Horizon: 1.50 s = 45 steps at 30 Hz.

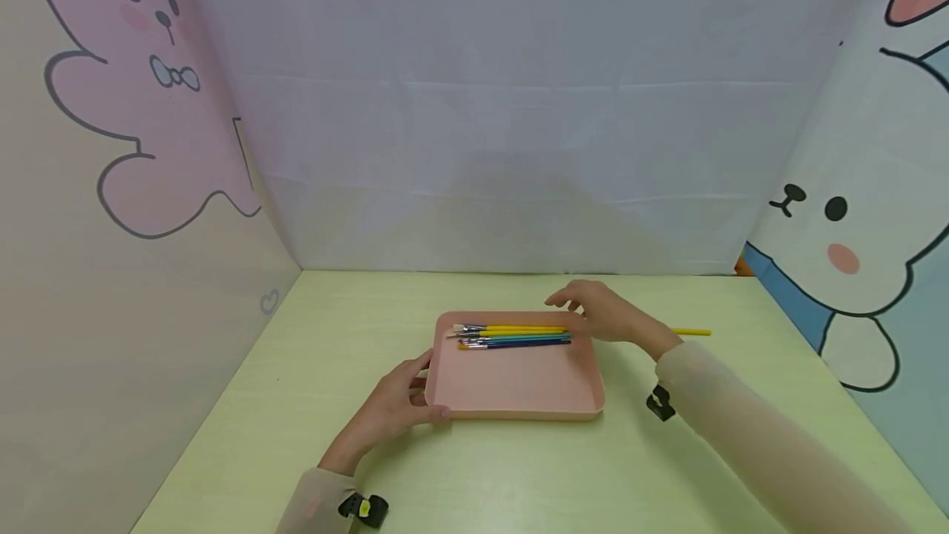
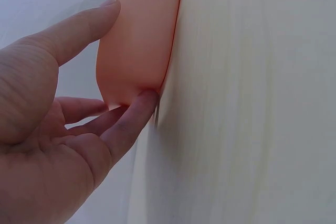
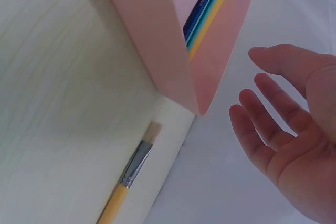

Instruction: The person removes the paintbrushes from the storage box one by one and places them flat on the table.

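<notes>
A shallow pink tray (image 1: 511, 386) rests on the table, with several paintbrushes (image 1: 519, 339) lying side by side along its back; their handles are yellow, teal and dark blue. My left hand (image 1: 396, 400) holds the tray's front left corner, thumb at the front wall and fingers along the left side. Over the back right corner hovers my right hand (image 1: 606, 313), fingers loosely bent with nothing between them. Another paintbrush (image 3: 137, 163), with a flat pale tip and yellow handle, lies on the table to the right of the tray, partly hidden by the right arm in the head view.
The pale yellow-green table (image 1: 511, 468) ends at a white curtain (image 1: 474, 188) behind the tray. Cartoon-printed sheets close off both sides. Each wrist wears a small black device.
</notes>
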Available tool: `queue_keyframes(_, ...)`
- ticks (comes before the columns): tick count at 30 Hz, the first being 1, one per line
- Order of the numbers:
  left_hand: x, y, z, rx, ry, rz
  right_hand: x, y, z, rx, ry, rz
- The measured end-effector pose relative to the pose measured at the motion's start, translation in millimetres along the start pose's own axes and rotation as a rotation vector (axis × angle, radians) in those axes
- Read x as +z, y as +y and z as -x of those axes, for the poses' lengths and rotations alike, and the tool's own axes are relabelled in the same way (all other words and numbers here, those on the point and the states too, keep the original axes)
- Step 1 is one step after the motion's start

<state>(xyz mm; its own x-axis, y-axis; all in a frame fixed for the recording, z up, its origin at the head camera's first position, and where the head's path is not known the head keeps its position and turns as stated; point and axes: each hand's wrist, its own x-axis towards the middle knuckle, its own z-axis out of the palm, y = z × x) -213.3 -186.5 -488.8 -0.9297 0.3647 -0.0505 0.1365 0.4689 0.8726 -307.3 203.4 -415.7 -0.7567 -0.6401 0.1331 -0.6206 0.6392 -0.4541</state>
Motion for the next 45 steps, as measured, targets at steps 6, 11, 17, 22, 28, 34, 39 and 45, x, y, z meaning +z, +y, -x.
queue_keyframes(6, -0.4, -0.7, 0.6, 0.006, 0.008, -0.009, 11.5, -11.7, -14.6, 0.021, -0.035, -0.022)
queue_keyframes(11, 0.2, -0.3, 1.1, 0.006, 0.009, -0.009, 20.2, -20.1, -26.0, 0.034, -0.067, -0.015)
queue_keyframes(17, 1.7, -0.1, 2.0, 0.02, 0.005, -0.008, 32.0, -26.7, -35.1, 0.066, -0.086, -0.011)
queue_keyframes(22, 1.5, -0.3, 1.9, 0.017, 0.008, -0.014, 41.8, -27.4, -41.6, 0.079, -0.107, -0.028)
queue_keyframes(28, 0.0, -0.3, 2.1, 0.009, 0.008, -0.013, 47.9, -34.5, -47.6, 0.122, -0.174, -0.049)
queue_keyframes(34, 0.1, -0.5, 2.5, 0.005, 0.011, -0.018, 52.4, -44.0, -52.8, 0.242, -0.244, -0.003)
queue_keyframes(39, 0.9, -0.5, 2.6, 0.004, 0.008, -0.013, 56.2, -49.4, -55.1, 0.293, -0.277, 0.034)
queue_keyframes(45, 1.1, 0.4, 2.4, 0.01, 0.01, -0.008, 58.4, -50.4, -58.7, 0.235, -0.289, -0.006)
